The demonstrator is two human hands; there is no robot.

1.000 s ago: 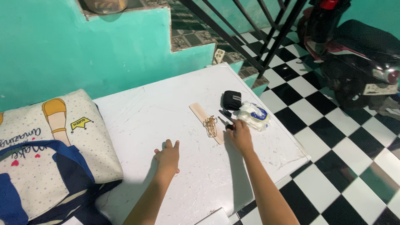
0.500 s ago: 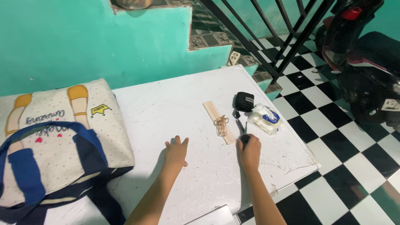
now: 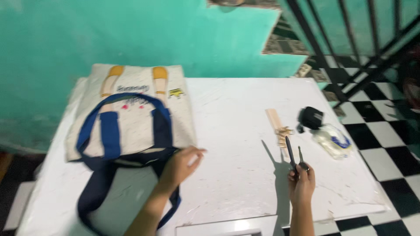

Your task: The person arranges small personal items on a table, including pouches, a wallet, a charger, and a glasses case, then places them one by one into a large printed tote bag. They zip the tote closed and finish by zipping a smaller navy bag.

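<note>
My right hand [image 3: 301,183] holds a black key [image 3: 292,154] with a second small key beside it, lifted off the white table [image 3: 236,126]. My left hand [image 3: 181,164] touches the lower edge of a cream tote bag [image 3: 135,113] with blue straps lying flat on the table's left half. A pale wooden comb [image 3: 275,122] with a gold chain [image 3: 284,131] on it lies just beyond my right hand. To the right of the comb are a small black pouch [image 3: 311,118] and a clear packet [image 3: 332,140] with white contents.
A turquoise wall [image 3: 131,35] rises behind the table. Black metal railing bars [image 3: 350,35] stand at the upper right. Black and white checkered floor tiles [image 3: 385,131] lie right of the table's edge. A white flat object [image 3: 227,226] sits at the table's near edge.
The view has swung left, bringing the whole bag into sight. My right hand has lifted the keys off the table and pulled back. My left hand has moved onto the bag's edge.
</note>
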